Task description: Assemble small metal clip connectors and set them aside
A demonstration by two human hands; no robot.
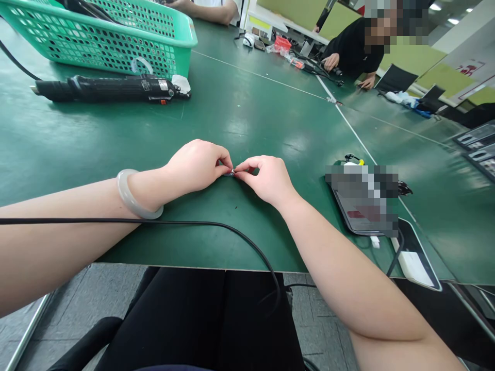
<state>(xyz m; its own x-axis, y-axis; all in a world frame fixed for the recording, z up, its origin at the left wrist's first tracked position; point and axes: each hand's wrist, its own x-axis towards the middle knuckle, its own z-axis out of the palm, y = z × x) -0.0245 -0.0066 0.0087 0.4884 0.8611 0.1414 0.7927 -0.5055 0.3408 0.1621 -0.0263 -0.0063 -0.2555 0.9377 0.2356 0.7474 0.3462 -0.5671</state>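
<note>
Over the middle of the green table [185, 242], my left hand [197, 165] and my right hand [268, 178] meet fingertip to fingertip. Both are closed in a pinch on one tiny, shiny metallic piece [232, 172], mostly covered by the fingers and too small to name. A pale bangle [126, 193] circles my left wrist. Behind the left hand, a black electric screwdriver [104, 89] lies on its side, its bit end pointing left.
A green perforated basket [116, 44] with dark things inside stands at the back left. A black cable [193, 223] crosses in front of my left arm. To the right lie a phone [359, 206] and a white-and-black device [419, 263]. Co-workers [353, 49] sit across the table.
</note>
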